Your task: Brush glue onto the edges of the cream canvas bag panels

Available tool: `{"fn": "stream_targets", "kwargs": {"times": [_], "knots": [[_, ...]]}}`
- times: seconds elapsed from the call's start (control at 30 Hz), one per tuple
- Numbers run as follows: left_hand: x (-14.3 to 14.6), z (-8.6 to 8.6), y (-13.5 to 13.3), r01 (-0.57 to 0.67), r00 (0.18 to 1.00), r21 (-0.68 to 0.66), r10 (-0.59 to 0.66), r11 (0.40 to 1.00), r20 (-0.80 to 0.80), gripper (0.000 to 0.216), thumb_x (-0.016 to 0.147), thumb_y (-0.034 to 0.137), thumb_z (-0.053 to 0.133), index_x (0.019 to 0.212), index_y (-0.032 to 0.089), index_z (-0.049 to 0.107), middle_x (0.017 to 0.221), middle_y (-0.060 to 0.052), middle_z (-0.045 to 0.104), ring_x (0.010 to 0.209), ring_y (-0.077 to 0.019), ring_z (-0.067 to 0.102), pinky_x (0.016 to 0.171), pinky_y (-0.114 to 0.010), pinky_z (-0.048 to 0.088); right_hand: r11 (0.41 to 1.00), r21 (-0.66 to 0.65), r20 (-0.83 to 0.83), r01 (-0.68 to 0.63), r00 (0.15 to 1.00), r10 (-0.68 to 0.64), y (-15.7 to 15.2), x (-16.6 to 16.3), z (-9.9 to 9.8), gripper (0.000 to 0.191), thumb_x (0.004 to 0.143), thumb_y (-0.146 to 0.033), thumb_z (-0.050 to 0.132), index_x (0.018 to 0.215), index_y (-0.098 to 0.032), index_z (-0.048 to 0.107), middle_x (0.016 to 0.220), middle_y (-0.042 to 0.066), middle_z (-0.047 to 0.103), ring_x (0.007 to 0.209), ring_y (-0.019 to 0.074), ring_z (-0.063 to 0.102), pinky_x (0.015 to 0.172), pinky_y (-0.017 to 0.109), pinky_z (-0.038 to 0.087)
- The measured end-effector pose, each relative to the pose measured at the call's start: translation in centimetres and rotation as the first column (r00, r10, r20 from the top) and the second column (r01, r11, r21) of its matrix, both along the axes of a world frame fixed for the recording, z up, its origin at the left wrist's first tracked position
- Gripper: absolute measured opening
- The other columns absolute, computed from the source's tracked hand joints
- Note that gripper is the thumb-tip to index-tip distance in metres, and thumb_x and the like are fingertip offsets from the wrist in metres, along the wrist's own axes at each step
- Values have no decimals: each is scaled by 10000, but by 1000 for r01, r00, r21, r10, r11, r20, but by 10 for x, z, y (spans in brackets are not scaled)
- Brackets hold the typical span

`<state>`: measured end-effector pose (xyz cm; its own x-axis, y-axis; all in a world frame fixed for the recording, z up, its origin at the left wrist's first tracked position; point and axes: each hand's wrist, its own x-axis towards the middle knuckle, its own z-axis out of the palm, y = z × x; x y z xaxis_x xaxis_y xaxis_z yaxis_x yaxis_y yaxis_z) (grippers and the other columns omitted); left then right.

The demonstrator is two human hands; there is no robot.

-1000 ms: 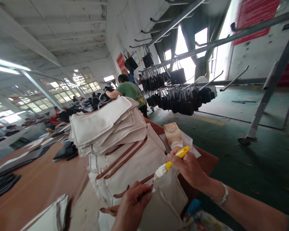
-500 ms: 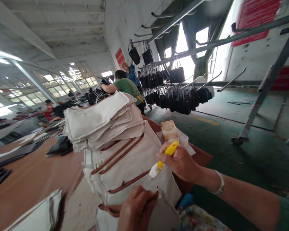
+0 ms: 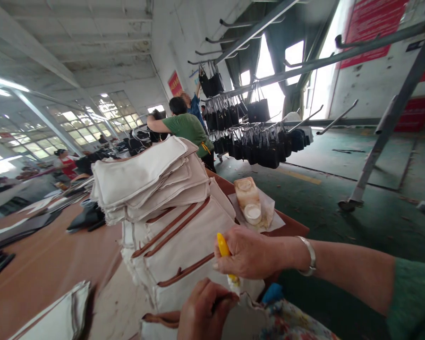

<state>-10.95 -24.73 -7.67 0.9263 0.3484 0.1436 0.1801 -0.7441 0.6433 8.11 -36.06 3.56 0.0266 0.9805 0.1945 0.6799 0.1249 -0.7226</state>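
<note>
My right hand (image 3: 250, 252) grips a yellow-handled brush (image 3: 222, 246), its tip pointing down at the edge of a cream canvas piece (image 3: 233, 314). My left hand (image 3: 200, 311) pinches that same piece at its brown trim, low in the view. Just behind both hands rises a tall stack of cream canvas bag panels with brown straps (image 3: 170, 212). An open glue container (image 3: 250, 200) sits on white paper beyond the stack, to the right.
The brown worktable (image 3: 38, 264) runs to the left, with black pieces and another cream panel (image 3: 56, 316) on it. A person in a green shirt (image 3: 187, 127) works behind the stack. Black bags hang on a metal rack (image 3: 262, 141). Green floor lies to the right.
My right hand has swung the brush from pointing left over the stack to pointing down at the held piece. My left hand and the piece have dropped lower in view.
</note>
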Motion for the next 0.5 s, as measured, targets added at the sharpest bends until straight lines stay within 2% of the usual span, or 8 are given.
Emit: {"fn": "stream_targets", "kwargs": {"times": [0.03,0.1,0.2,0.27,0.33,0.4,0.43,0.5], "knots": [[-2,1,0,9,1000,16,-9,1000,-18,169,920,345,587,856,236,699,833,-30,663,794,-157,629,732,-251,455,999,-17,-81,-36,996,34,-4,0,0,231,830,-205,595,634,-157,481,531,-63,365,496,66,328,490,224,271],[-6,8,-1,-17,999,55,19,998,-38,172,918,336,584,838,233,696,821,-30,666,812,-163,626,731,-251,439,1000,22,-239,-4,971,9,-18,3,5,214,870,-279,609,716,-154,531,588,-55,437,537,71,384,505,206,314],[-9,31,-5,-139,986,102,147,985,-76,176,889,355,616,782,232,682,784,-22,664,828,-184,615,680,-253,396,966,157,-356,205,924,-139,-43,13,15,255,893,-349,633,750,-150,564,647,-38,491,592,79,432,540,200,358],[-11,57,-6,-190,975,34,193,981,-111,199,877,390,617,781,225,673,770,-17,664,790,-182,603,650,-247,386,888,249,-476,386,848,-235,-58,21,20,264,897,-368,648,761,-155,572,647,-37,501,573,75,435,525,198,362],[-14,90,-5,-190,978,-162,172,968,-119,267,880,460,595,813,210,659,732,-8,639,699,-156,563,621,-236,393,790,291,-629,540,730,-267,-71,30,24,264,894,-385,667,776,-169,571,575,-54,471,487,65,391,455,198,320],[-19,127,1,-129,990,-347,104,929,-91,345,864,536,597,846,194,645,697,4,593,640,-130,515,598,-225,402,697,289,-765,656,596,-243,-82,37,28,245,882,-368,685,780,-184,559,489,-73,413,401,62,317,389,205,236],[-23,145,5,-104,994,-388,83,916,-69,378,843,566,613,849,189,643,694,6,577,635,-126,505,593,-222,406,656,289,-818,698,536,-210,-88,41,30,231,874,-342,692,773,-190,551,467,-78,390,376,62,292,373,209,200],[-31,175,16,-86,996,-369,82,925,-26,427,794,609,649,817,183,643,691,1,565,653,-133,511,601,-228,423,586,309,-883,749,455,-116,-98,47,36,225,866,-279,686,734,-193,525,459,-75,376,356,63,277,363,218,170]]}}
